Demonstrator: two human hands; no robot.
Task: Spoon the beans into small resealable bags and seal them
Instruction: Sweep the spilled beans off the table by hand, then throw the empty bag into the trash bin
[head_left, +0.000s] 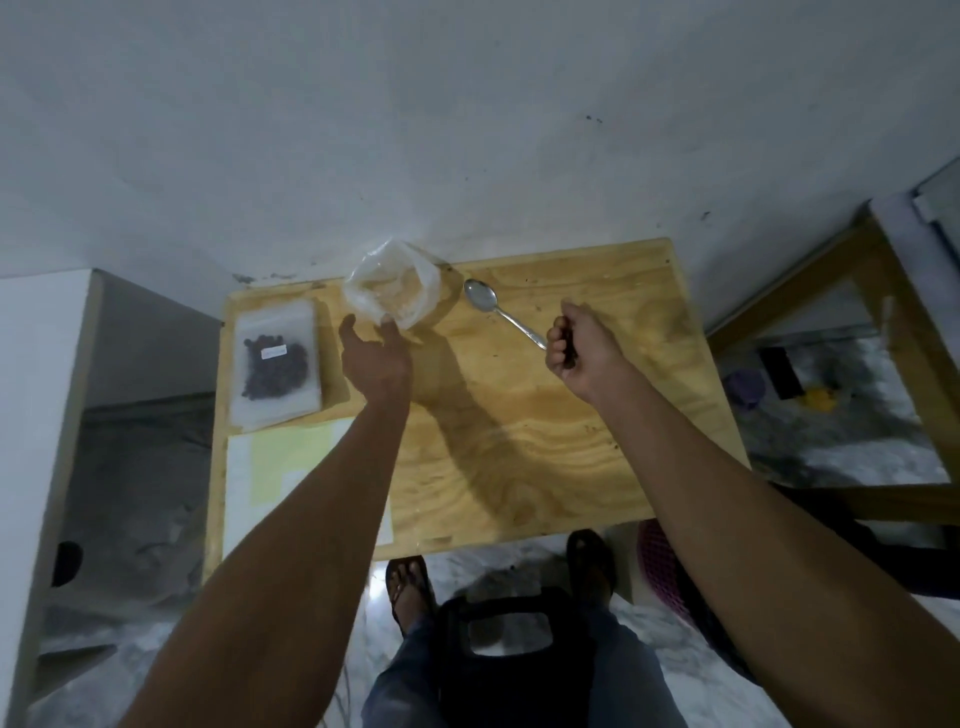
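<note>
A clear, empty resealable bag stands puffed open at the far edge of the wooden table. My left hand reaches up to it with thumb spread, and a fingertip touches the bag's near edge. A metal spoon lies on the table to the right of the bag, its bowl empty. My right hand is curled round the end of the spoon's handle. At the far left a flat bag of dark beans lies on a stack of clear bags.
White and yellow paper sheets cover the table's near left corner. A white cabinet stands to the left and a wooden frame to the right. A black chair and my sandalled feet are below the table's near edge.
</note>
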